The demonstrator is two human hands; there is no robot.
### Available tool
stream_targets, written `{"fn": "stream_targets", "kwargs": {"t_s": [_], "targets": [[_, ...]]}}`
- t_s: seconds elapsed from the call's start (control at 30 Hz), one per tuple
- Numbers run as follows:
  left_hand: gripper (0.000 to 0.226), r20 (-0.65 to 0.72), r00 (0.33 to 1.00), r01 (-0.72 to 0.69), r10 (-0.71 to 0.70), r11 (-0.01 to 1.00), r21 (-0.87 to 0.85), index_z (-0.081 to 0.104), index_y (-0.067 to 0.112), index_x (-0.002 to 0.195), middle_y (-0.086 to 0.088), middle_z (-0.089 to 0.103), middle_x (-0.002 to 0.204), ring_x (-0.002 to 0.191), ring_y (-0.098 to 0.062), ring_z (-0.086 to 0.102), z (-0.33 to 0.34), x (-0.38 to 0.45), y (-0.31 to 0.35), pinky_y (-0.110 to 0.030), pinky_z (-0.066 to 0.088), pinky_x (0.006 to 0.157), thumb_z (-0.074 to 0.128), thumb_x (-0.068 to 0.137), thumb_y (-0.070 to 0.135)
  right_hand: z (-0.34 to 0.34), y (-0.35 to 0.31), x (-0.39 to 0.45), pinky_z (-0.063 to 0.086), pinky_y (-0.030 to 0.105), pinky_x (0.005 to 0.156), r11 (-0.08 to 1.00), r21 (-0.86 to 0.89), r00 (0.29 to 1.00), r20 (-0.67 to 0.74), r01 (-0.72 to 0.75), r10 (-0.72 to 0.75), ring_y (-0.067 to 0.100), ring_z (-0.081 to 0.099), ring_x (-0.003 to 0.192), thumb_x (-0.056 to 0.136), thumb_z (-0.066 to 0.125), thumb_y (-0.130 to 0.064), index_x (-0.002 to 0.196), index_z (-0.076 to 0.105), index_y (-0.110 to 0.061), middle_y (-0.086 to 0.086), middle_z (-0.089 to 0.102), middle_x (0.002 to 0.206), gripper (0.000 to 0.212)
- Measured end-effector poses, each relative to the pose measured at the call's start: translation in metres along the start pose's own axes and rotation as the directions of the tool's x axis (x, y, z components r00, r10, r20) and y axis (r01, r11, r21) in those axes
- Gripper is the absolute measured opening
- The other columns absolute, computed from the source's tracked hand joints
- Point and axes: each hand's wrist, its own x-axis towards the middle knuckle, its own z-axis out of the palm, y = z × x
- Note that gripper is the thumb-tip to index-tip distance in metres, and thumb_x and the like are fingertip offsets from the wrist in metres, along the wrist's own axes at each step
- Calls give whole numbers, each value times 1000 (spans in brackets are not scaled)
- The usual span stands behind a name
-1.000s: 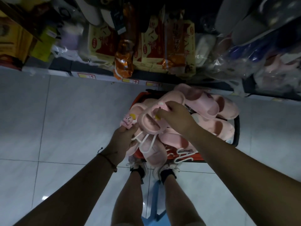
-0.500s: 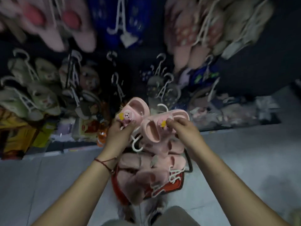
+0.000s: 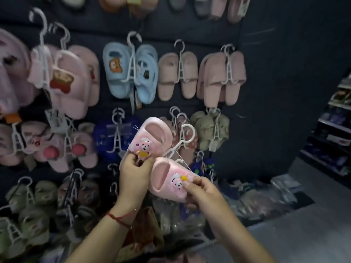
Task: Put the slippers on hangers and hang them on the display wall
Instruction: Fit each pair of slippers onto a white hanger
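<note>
Here, two bare hands held a pair of small pink slippers up before a dark display wall [image 3: 275, 92]. The left hand [image 3: 133, 174] pinched the toe of the upper slipper [image 3: 150, 138]; the right hand [image 3: 204, 190] pinched the lower slipper [image 3: 171, 179]. A white hanger [image 3: 183, 139] showed between the two slippers. Many other slippers on white hangers, among them a blue pair [image 3: 131, 71], hung across the wall.
</note>
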Motion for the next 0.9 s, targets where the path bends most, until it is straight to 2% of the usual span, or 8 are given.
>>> {"fn": "stream_targets", "kwargs": {"t_s": [0.07,0.17,0.33,0.47,0.57,0.67,0.8,0.9], "targets": [[13,8,999,-41,42,999,-34,71,18,98,1,78,96,87,-8,73,19,-7,19,-15,53,68,72,91,8,-17,-12,-3,48,25,49,998,63,996,-93,3,3,9,61,55,88,74,-23,94,56,-8,4,63,73,24],[17,43,994,-94,98,992,-87,71,18,102,5,78,93,85,-5,73,48,-16,43,-16,53,68,70,91,4,-46,-33,-7,59,44,79,986,-124,974,-185,108,-130,21,70,86,74,80,-46,99,56,-20,8,67,99,44],[17,60,973,-217,223,971,-100,70,20,99,11,77,89,83,-3,73,79,-25,69,-13,53,68,68,92,4,-73,-72,-15,53,32,87,839,-413,872,-178,355,-457,6,61,102,76,71,-54,100,52,-47,-19,52,109,31],[13,73,957,-276,281,958,-73,72,19,101,5,78,95,92,-14,75,93,-25,81,-37,59,81,72,92,10,-71,-97,-7,49,35,98,682,-592,837,-21,430,-546,-3,45,117,77,62,-67,126,44,-51,-36,41,118,55],[10,90,950,-291,298,953,-82,73,16,98,-1,78,93,91,-21,75,99,-26,88,-50,59,84,76,89,14,-69,-113,3,42,37,106,598,-691,833,12,407,-553,5,45,122,76,59,-70,144,35,-42,-23,49,129,77],[9,98,931,-351,352,936,-25,74,15,93,-1,78,88,84,-21,75,101,-26,95,-53,60,78,78,86,20,-68,-124,10,51,39,96,633,-642,836,21,432,-548,8,57,113,74,64,-69,137,41,-42,-16,62,121,72],[15,108,898,-435,426,896,86,73,21,91,11,76,84,78,-7,73,98,-21,108,-34,59,70,77,83,33,-66,-135,15,55,34,91,811,-410,902,76,416,-424,5,64,103,74,75,-60,131,34,-53,-11,66,111,70],[15,163,858,-510,488,848,146,73,23,91,12,75,85,79,-6,72,94,-13,116,-31,57,68,79,85,35,-64,-141,18,58,32,88,890,-183,906,155,419,-395,10,71,97,84,76,-40,126,55,-43,-3,74,105,46]]}}
